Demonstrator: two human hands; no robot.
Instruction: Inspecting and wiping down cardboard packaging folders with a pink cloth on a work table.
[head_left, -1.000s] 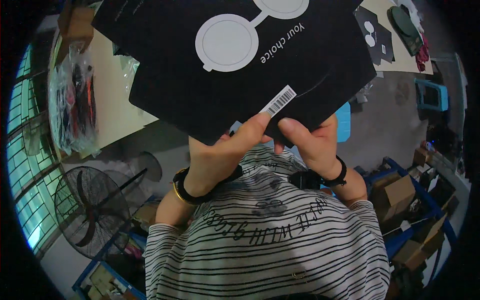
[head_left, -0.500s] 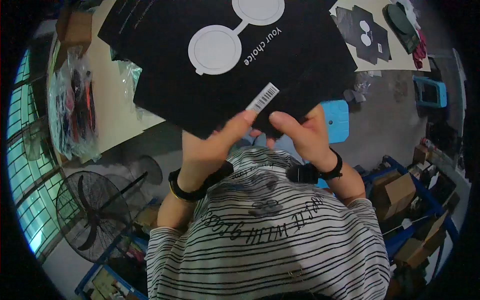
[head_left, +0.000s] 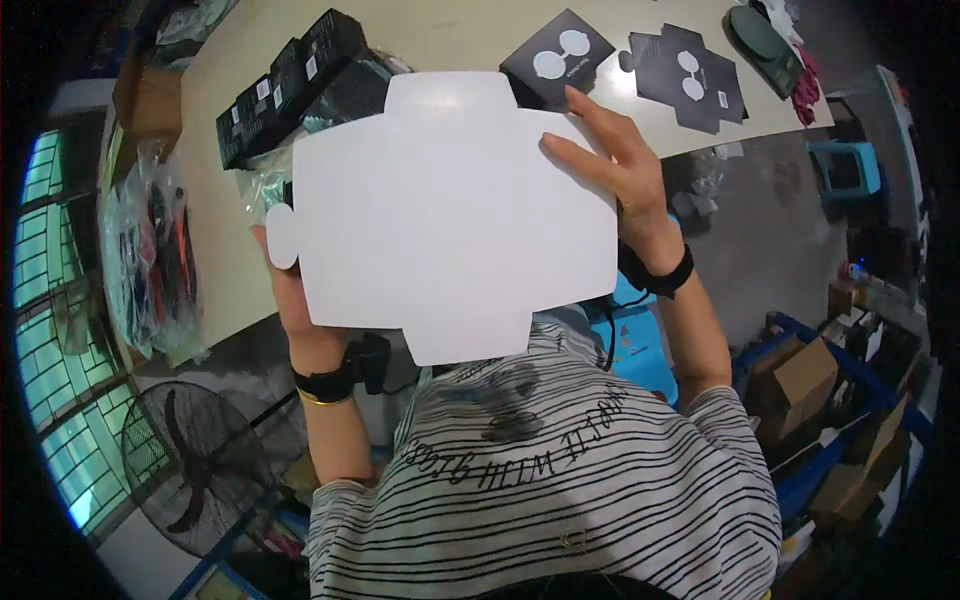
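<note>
A flat, unfolded cardboard box blank is held up in front of my body, its plain white side facing me. It has flaps at top and bottom and a rounded tab on its left side. My left hand grips the left edge near that tab; most of its fingers are hidden behind the card. At the upper right edge, my right hand holds the card, one digit lying across the white face and another reaching past the edge. Both wrists wear dark bands.
Black boxes stand in a row at the table's back left. A small black box and printed black blanks lie to the right. Bagged goods hang over the left side. A fan and a blue stool are nearby.
The blank's black printed face was up before; now its white side is. My hands have moved apart from the near edge to opposite sides, and the boxes behind have come into view.
</note>
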